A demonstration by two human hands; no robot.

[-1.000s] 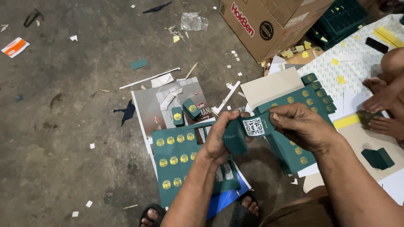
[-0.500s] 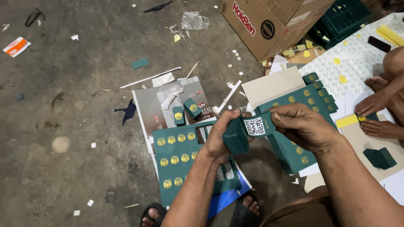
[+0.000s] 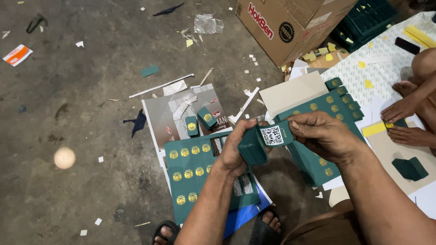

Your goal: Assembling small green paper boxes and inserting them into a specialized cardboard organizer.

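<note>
Creases are the worry here tbh. Small green card box (image 3: pixel 263 138) is pinched mid-frame above the floor, gripped by the left hand (image 3: pixel 238 147) at its folded end and by the right hand (image 3: pixel 320 136) at the flap with the square code. If it's squeezed unevenly, that flap probably gets bent or torn. Printed green sheets (image 3: pixel 193 174) lie just below, so a dropped piece could get lost among them.

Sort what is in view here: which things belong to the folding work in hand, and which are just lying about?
In use: left hand and right hand holding a green card piece; green sheets with gold emblems; two folded green boxes.

Lying about: cardboard carton, crumpled plastic wrap, paper scraps, orange-and-white wrapper.
</note>
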